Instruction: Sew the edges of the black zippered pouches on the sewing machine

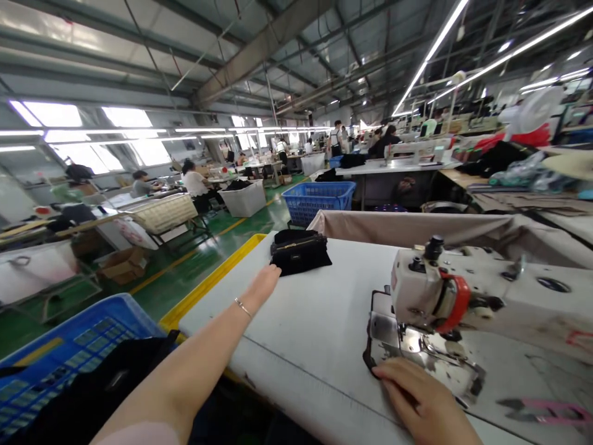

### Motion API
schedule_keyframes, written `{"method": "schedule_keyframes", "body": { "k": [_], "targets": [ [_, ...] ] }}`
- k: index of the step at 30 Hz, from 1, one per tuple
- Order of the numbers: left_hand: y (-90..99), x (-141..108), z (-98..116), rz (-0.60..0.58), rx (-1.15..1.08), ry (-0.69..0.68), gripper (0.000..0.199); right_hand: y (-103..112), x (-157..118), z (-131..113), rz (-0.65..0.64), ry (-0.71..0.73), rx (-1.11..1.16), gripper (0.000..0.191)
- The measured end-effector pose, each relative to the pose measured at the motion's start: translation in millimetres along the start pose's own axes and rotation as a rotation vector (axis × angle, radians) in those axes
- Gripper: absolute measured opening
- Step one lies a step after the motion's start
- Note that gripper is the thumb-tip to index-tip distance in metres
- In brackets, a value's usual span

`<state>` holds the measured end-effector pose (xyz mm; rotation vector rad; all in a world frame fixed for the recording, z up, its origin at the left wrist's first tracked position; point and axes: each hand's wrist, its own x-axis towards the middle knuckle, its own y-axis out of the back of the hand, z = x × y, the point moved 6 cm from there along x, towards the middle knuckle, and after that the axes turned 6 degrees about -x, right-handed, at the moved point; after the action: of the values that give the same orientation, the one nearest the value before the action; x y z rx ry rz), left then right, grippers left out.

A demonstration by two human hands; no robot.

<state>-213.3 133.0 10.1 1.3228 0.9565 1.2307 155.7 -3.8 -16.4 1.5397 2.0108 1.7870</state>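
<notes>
A black fabric pouch (301, 253), with a zipper and a small label on its front, lies at the far left of the white sewing table (296, 321). My left hand (267, 279) reaches out to it, fingers closed at its near left corner. Close to me on the right, my right hand (421, 395) pinches the lower end of a thin dark strip (369, 346). That strip runs along the left side of the sewing machine's (463, 303) metal plate. What kind of strip it is, I cannot make out.
Pink-handled thread snips (546, 411) lie at the right. A blue basket (115, 321) holding black pieces stands at lower left, beside a yellow bin edge (213, 275). Beyond the table are a fabric-lined trough (393, 225) and another blue basket (319, 194). Other people work farther off.
</notes>
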Motion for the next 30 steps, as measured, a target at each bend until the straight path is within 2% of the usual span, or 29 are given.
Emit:
{"method": "schedule_keyframes", "body": {
  "k": [3, 7, 12, 17, 23, 30],
  "targets": [
    [1.1, 6.3, -14.3, -0.017, 0.048, -0.002, 0.031, -2.1, 3.5, 2.0, -0.084, -0.032, 0.085, 0.025],
    [-3.5, 7.7, -19.8, -0.055, 0.094, -0.013, 0.032, -7.1, 6.0, -0.7, -0.169, -0.071, 0.150, 0.025],
    [-8.0, 13.6, -17.9, -0.107, 0.137, -0.030, 0.030, -7.4, 5.1, -4.6, -0.182, -0.093, 0.166, 0.025],
    [-5.5, 11.9, -15.0, -0.092, 0.159, -0.043, 0.032, -2.7, 8.3, -7.5, -0.170, -0.145, 0.178, 0.029],
    [-8.6, 11.1, -18.3, -0.067, 0.162, -0.022, 0.032, -8.3, 7.2, -6.9, -0.285, -0.167, 0.175, 0.027],
    [-1.7, 9.5, -19.4, -0.057, 0.153, -0.029, 0.031, -11.5, 6.8, -5.6, -0.309, -0.198, 0.190, 0.026]
  ]
}}
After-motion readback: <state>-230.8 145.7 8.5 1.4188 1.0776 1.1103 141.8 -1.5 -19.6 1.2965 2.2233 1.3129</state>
